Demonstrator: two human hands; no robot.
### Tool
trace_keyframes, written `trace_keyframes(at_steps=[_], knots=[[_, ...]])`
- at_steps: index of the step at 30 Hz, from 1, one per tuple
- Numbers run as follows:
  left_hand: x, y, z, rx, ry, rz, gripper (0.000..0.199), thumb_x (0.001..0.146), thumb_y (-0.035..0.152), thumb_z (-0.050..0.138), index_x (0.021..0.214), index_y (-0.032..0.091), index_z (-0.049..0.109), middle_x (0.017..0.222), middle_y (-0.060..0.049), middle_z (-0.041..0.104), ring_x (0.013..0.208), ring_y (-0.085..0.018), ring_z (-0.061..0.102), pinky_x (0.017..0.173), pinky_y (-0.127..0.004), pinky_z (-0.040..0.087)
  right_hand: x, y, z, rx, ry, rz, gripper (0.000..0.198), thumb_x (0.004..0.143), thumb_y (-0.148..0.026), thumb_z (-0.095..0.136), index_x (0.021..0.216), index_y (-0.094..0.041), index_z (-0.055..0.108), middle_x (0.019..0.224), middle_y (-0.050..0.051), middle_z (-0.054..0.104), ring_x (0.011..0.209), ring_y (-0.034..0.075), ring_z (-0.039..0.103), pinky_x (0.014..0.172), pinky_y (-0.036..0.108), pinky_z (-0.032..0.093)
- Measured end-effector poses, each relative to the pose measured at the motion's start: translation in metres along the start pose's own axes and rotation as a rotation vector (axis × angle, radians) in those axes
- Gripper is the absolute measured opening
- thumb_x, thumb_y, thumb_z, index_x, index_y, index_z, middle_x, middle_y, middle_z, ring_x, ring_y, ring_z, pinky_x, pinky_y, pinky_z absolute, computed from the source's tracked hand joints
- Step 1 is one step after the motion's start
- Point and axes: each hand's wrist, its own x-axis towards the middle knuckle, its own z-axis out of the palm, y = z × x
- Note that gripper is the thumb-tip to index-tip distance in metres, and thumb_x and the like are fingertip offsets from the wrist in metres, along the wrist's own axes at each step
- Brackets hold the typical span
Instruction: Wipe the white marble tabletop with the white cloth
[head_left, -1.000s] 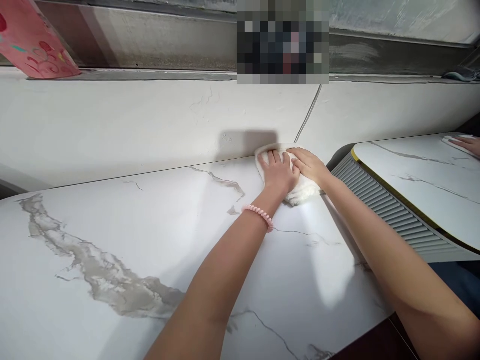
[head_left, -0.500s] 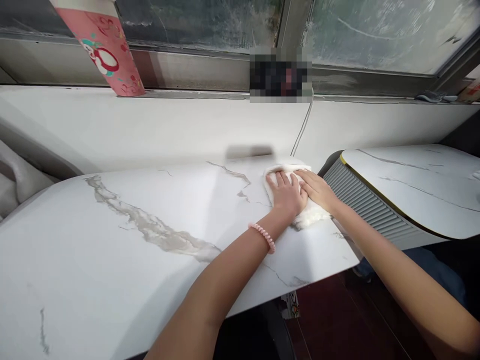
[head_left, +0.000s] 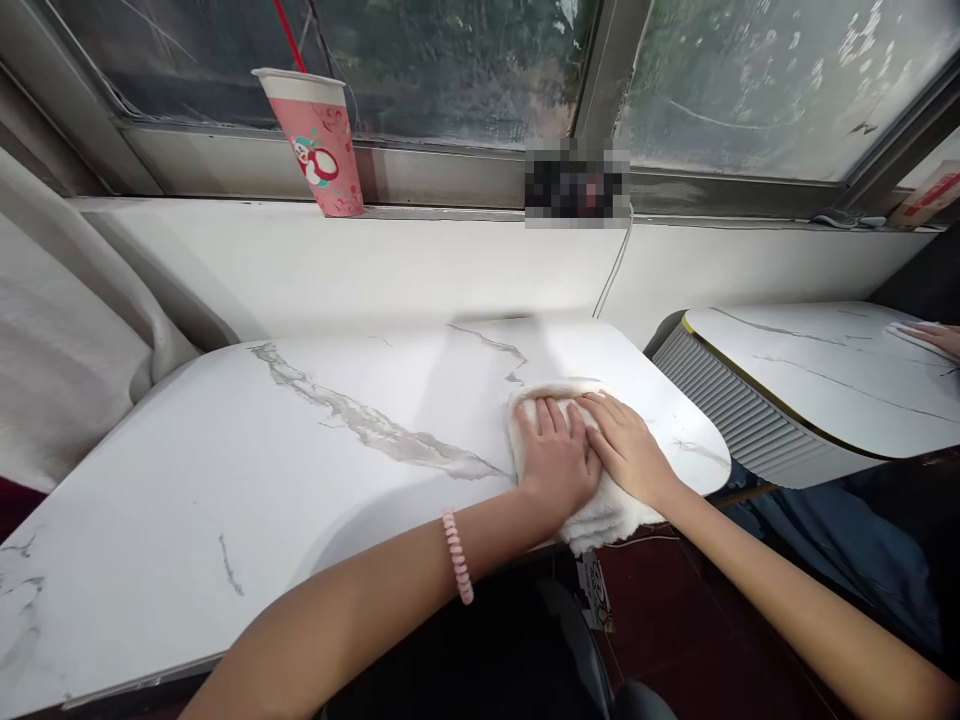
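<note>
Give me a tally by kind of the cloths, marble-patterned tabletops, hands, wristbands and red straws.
Cloths: 2 (near cloth, far cloth)
Tabletops: 2 (near tabletop, far tabletop)
Hands: 3 (left hand, right hand, another person's hand)
Wristbands: 1 (pink wristband)
Red straws: 1 (cup's straw)
Total: 9

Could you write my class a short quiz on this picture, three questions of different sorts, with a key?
1. True or false: the left hand and the right hand both rest on the white cloth.

2. Where does the pink patterned cup stand?
A) on the tabletop
B) on the window ledge
C) on the floor

3. Fill in: the pink coiled band is worn on the ____ arm.

Key: 1. True. 2. B. 3. left.
</note>
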Motion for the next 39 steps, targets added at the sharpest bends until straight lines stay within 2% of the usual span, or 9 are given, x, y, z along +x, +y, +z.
trace_keyframes(at_steps=[3, 7, 13, 19, 25, 32, 35, 39], knots=[[-0.008, -0.023, -0.001, 0.013, -0.001, -0.018, 0.063, 0.103, 0.04, 0.027, 0.155, 0.005, 0.033, 0.157, -0.029, 0.036, 0.149, -0.041, 0.03, 0.117, -0.066, 0.022, 0.012, -0.02, 0.01, 0.013, -0.014, -0.034, 0.048, 0.098, -0.037, 0.032, 0.138, -0.02, 0.053, 0.145, 0.012, 0.055, 0.139, 0.034, 0.045, 0.113, 0.058, 0.039], [0.008, -0.052, -0.001, -0.004, 0.003, -0.026, 0.062, 0.103, 0.039, 0.026, 0.155, 0.006, 0.032, 0.159, -0.028, 0.033, 0.15, -0.04, 0.026, 0.119, -0.066, 0.017, 0.044, -0.026, 0.026, 0.015, 0.009, -0.028, 0.046, 0.093, -0.031, 0.036, 0.133, -0.02, 0.056, 0.141, 0.013, 0.057, 0.136, 0.035, 0.047, 0.112, 0.056, 0.04], [0.057, -0.093, 0.001, -0.101, -0.013, -0.055, 0.062, 0.103, 0.04, 0.023, 0.156, 0.009, 0.031, 0.163, -0.023, 0.027, 0.154, -0.034, 0.019, 0.122, -0.062, 0.009, 0.108, -0.019, 0.047, -0.022, -0.018, 0.013, 0.045, 0.092, -0.028, 0.037, 0.13, -0.019, 0.058, 0.139, 0.012, 0.06, 0.134, 0.031, 0.05, 0.113, 0.05, 0.041], [0.112, -0.135, 0.006, -0.152, 0.059, -0.116, 0.06, 0.102, 0.043, 0.024, 0.155, 0.016, 0.035, 0.164, -0.016, 0.03, 0.153, -0.028, 0.022, 0.124, -0.056, 0.006, 0.176, -0.004, 0.074, 0.042, 0.036, 0.027, 0.041, 0.091, -0.027, 0.038, 0.125, -0.022, 0.06, 0.135, 0.01, 0.063, 0.128, 0.031, 0.053, 0.111, 0.052, 0.042], [0.152, -0.164, 0.008, -0.167, 0.105, -0.13, 0.059, 0.101, 0.042, 0.025, 0.153, 0.017, 0.037, 0.161, -0.015, 0.035, 0.152, -0.026, 0.024, 0.125, -0.055, 0.006, 0.223, 0.004, 0.092, 0.019, 0.034, 0.065, 0.041, 0.091, -0.025, 0.037, 0.125, -0.022, 0.06, 0.136, 0.009, 0.062, 0.128, 0.031, 0.053, 0.11, 0.051, 0.042], [0.164, -0.17, 0.01, -0.17, 0.126, -0.141, 0.059, 0.102, 0.041, 0.022, 0.153, 0.018, 0.038, 0.162, -0.014, 0.034, 0.153, -0.025, 0.023, 0.125, -0.055, 0.005, 0.241, 0.014, 0.1, 0.008, 0.001, 0.044, 0.043, 0.095, -0.029, 0.033, 0.131, -0.023, 0.055, 0.141, 0.009, 0.058, 0.133, 0.034, 0.046, 0.11, 0.057, 0.039], [0.157, -0.167, 0.01, -0.161, 0.122, -0.162, 0.059, 0.102, 0.04, 0.022, 0.154, 0.016, 0.037, 0.163, -0.014, 0.031, 0.154, -0.025, 0.021, 0.125, -0.055, 0.005, 0.235, 0.011, 0.098, 0.024, -0.022, 0.047, 0.045, 0.096, -0.029, 0.032, 0.135, -0.022, 0.053, 0.145, 0.009, 0.055, 0.137, 0.034, 0.043, 0.112, 0.058, 0.036], [0.136, -0.161, 0.009, -0.151, 0.111, -0.184, 0.059, 0.102, 0.04, 0.024, 0.154, 0.015, 0.035, 0.164, -0.015, 0.029, 0.154, -0.026, 0.019, 0.125, -0.055, 0.006, 0.215, -0.008, 0.09, 0.033, -0.05, 0.073, 0.047, 0.095, -0.027, 0.033, 0.137, -0.02, 0.053, 0.148, 0.009, 0.053, 0.14, 0.032, 0.042, 0.115, 0.055, 0.034]])
